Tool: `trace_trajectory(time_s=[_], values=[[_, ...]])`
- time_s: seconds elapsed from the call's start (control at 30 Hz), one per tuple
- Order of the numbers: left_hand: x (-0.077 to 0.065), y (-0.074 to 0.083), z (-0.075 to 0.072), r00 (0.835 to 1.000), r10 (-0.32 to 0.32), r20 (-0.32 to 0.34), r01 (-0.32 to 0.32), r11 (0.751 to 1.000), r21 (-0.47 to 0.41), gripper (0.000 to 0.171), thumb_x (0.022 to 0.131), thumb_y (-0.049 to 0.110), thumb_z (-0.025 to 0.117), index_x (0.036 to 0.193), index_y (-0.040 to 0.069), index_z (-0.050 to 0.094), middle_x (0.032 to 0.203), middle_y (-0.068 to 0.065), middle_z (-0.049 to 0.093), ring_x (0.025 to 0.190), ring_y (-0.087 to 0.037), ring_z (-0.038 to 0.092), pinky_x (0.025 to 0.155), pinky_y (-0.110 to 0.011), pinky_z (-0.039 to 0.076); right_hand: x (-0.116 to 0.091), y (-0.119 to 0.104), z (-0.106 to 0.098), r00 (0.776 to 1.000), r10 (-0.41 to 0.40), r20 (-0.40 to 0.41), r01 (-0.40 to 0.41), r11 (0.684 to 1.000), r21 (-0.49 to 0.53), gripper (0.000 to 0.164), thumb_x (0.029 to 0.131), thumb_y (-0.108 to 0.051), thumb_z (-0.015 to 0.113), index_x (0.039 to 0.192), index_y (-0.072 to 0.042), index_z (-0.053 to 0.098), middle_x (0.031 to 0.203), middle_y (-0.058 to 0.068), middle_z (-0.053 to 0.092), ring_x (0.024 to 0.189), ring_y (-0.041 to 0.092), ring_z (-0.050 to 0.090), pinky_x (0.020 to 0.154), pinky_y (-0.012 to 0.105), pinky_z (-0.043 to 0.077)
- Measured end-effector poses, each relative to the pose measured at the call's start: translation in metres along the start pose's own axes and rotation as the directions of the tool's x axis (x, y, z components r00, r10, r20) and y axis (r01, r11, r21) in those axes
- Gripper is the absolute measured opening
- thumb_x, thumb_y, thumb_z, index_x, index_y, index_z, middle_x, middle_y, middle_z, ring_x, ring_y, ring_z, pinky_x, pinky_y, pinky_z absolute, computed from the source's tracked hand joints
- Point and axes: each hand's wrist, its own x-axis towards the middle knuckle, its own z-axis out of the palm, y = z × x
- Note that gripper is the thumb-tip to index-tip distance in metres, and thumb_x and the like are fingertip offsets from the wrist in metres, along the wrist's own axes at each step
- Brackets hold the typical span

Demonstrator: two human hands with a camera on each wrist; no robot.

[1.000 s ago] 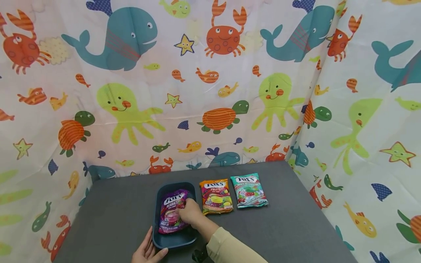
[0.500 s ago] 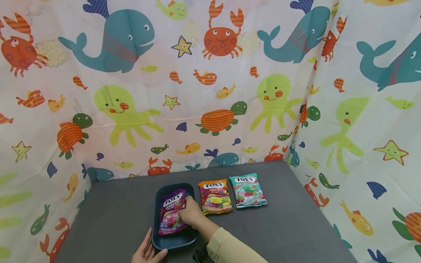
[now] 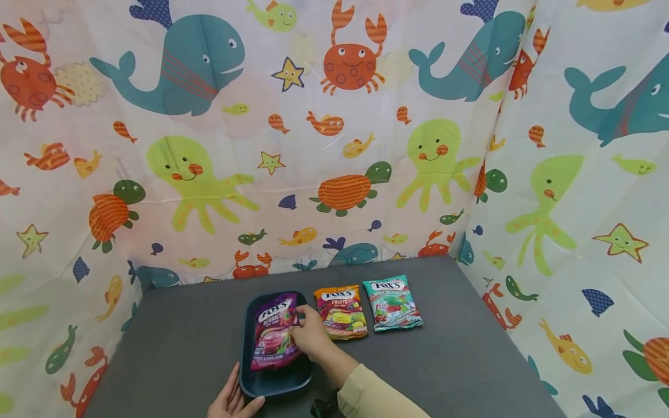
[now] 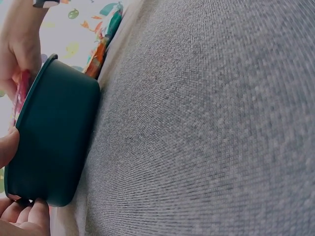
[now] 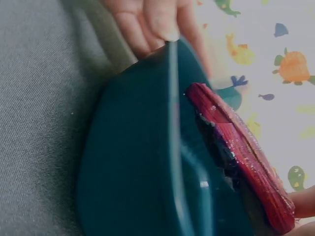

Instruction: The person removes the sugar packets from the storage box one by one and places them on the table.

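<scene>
A purple bag of Fox's Berries candy (image 3: 274, 334) is inside a dark teal tray (image 3: 277, 388). My right hand (image 3: 312, 334) pinches the bag by its right edge. In the right wrist view the bag (image 5: 236, 152) is tilted and partly raised above the tray's rim; the fingers (image 5: 302, 201) grip its near end. At the tray's near left corner, my left hand (image 3: 233, 396) holds the tray, thumb at the front and fingers along the side. The left wrist view shows the tray's outer wall (image 4: 59, 128) between thumb and fingers.
Right of the tray lie an orange Fox's Fruits bag (image 3: 341, 313) and a mint-green Fox's bag (image 3: 392, 303), side by side on the grey cloth-covered table (image 3: 444, 360). A curtain with sea animals (image 3: 292, 174) stands behind and along the sides.
The right hand has shifted slightly up and right, its grip on the bag's edge changed, and the bag has come up a little in the tray. The left hand stays at the corner.
</scene>
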Motion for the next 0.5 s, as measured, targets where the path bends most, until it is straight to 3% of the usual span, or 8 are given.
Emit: trace_trajectory(time_s=[0.27,0.5], values=[[0.001,-0.003,0.000,1.000,0.004,-0.012,-0.004,1.000,0.018,0.112,0.070,0.032,0.084,0.153,0.010,0.013,0.157,-0.019,0.013,0.142,-0.041,0.020,0.110,-0.044,0.030,-0.012,-0.009,-0.019,1.000,0.022,0.001,-0.022,0.993,0.117,0.045,0.090,-0.010,0.064,0.133,-0.014,0.050,0.107,0.011,0.063,0.086,0.017,0.066,0.076,0.039,0.062],[-0.001,-0.004,0.002,1.000,0.007,-0.008,-0.007,1.000,0.022,0.108,0.073,0.029,0.083,0.153,0.011,0.013,0.157,-0.020,0.013,0.141,-0.040,0.021,0.108,-0.043,0.029,-0.022,-0.001,-0.046,0.999,-0.001,0.052,-0.012,0.971,0.239,0.050,0.090,-0.009,0.064,0.136,-0.013,0.045,0.111,0.013,0.063,0.088,0.018,0.067,0.079,0.040,0.061]])
